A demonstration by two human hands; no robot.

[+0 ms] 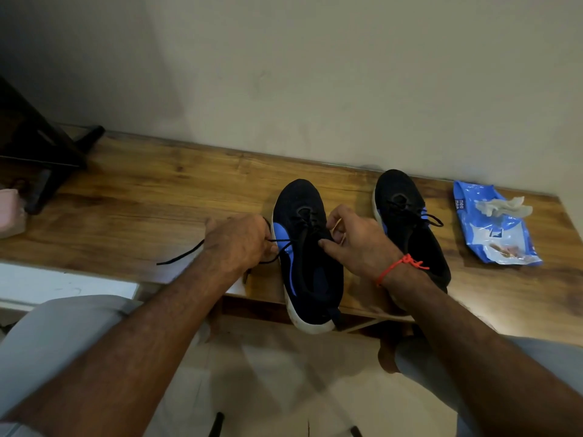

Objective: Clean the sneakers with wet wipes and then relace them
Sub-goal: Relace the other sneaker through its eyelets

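Wooden table [151, 197] against a plain wall, two black-and-blue sneakers on it. Near sneaker [307, 257] sits between both hands, toe toward the wall, white-soled heel hanging over the table's front edge. Left hand [238, 244] is curled, gripping the black shoelace [181, 255]; lace runs from the eyelets just right of its fingers, through the fist, and its free end trails out left across the wood. Right hand [353, 239] hovers over the sneaker's tongue area, fingers bent, thumb touching the collar; looks like it pinches lace at the eyelets, cannot tell for sure. Red thread [399, 264] on the right wrist. Second sneaker [407, 216] stands just right of the right hand, already laced. Blue wet wipes pack [492, 230] lies further right, used wipe [503, 208] crumpled on top.
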